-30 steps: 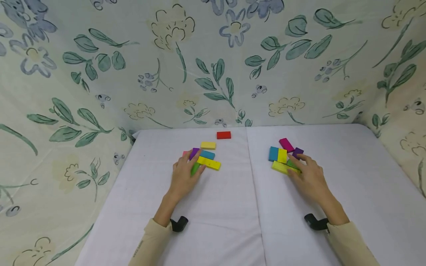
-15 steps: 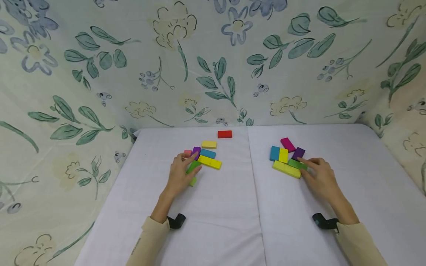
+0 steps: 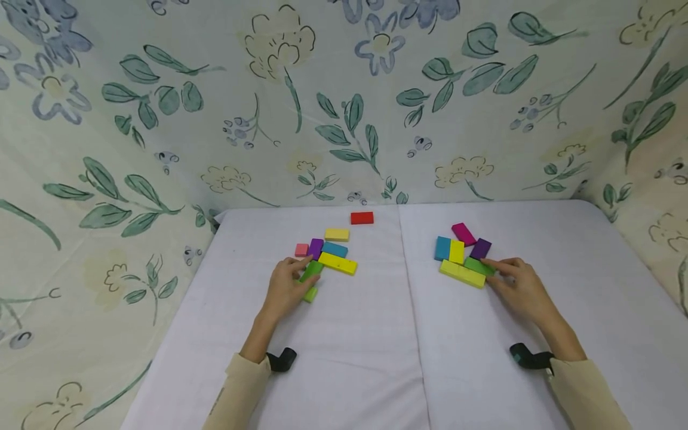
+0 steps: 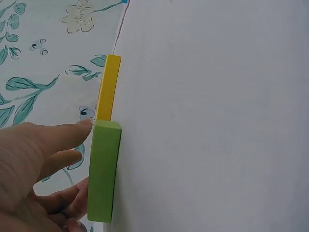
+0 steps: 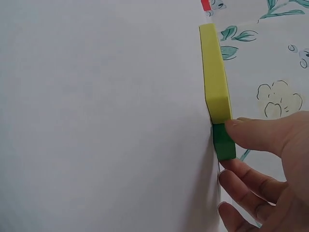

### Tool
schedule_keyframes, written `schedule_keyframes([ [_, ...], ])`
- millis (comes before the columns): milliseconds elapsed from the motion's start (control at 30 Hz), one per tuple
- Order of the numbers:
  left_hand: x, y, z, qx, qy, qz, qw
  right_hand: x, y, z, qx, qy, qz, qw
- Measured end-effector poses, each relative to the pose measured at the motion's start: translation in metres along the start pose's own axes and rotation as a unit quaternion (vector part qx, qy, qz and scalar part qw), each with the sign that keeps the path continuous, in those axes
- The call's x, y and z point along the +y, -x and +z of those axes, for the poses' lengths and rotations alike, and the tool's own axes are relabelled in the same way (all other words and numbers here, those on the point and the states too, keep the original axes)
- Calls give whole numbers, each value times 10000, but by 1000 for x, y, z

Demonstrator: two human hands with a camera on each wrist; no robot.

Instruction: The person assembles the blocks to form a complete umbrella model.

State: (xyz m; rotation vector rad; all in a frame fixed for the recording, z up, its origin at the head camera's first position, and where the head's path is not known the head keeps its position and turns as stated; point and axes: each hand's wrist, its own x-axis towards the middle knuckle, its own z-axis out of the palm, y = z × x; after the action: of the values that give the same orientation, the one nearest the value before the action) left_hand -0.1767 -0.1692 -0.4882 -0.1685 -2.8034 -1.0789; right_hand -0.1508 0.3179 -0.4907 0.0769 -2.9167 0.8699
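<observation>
At the left cluster, my left hand (image 3: 285, 286) has loosely bent fingers and thumb around a green wooden block (image 3: 312, 270). A lime block (image 4: 104, 169) lies on its near side, partly covered by the hand in the head view. A yellow block (image 3: 337, 263), a blue block (image 3: 335, 249) and a purple block (image 3: 315, 248) lie beside it. At the right cluster, my right hand (image 3: 521, 289) pinches the end of another green block (image 5: 224, 142) between thumb and index finger. A yellow-green block (image 5: 216, 77) lies against that green block, with a dark purple block (image 3: 481, 248) behind.
A pink block (image 3: 301, 250), a pale yellow block (image 3: 337, 235) and a red block (image 3: 362, 218) lie around the left cluster. On the right are a magenta block (image 3: 464, 234), a blue block (image 3: 443, 248) and a yellow block (image 3: 456, 251). Floral cloth (image 3: 349, 137) backs the white table (image 3: 365, 346).
My left hand has drawn back toward the lower left, uncovering the pink and lime blocks. My right hand has shifted right, showing more of the green and purple blocks.
</observation>
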Motion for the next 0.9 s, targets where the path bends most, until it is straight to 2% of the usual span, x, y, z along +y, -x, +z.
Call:
schedule_keyframes([
  [233,0,0,0,-56,-57,-144,9999,3,-1,0,30,45,-216,9998],
  [567,4,1,3,127,-290,-20,9995,1,-4,-3,-6,36,-300,9995],
  [900,3,3,3,273,-121,59,9995,-4,-2,0,438,-102,-408,9982],
])
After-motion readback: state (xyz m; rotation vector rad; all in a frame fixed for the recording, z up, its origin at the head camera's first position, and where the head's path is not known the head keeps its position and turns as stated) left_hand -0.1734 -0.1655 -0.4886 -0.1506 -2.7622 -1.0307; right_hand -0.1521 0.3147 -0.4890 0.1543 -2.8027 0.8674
